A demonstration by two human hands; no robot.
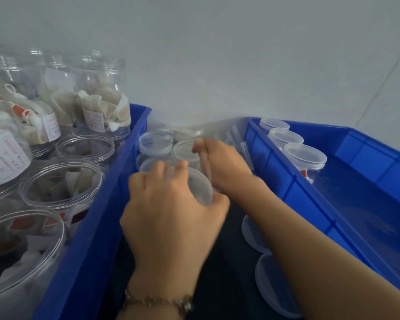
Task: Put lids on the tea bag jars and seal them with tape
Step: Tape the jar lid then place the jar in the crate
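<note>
My left hand [169, 218] curls round a clear plastic lid [200, 187] on top of a jar held between the two blue bins. My right hand [219, 165] reaches in from the right and is curled at the far side of that lid, next to a pale strip that is too blurred to name. Several lidded jars [156, 142] stand just behind my hands. Open jars of tea bags [60, 183] fill the left bin, with more stacked behind them. Three lidded jars [305, 155] stand in the right bin.
The left blue bin [97, 227] and the right blue bin [333, 204] flank a dark gap. Loose clear lids [273, 285] lie under my right forearm. A pale wall rises behind. A bracelet [159, 301] circles my left wrist.
</note>
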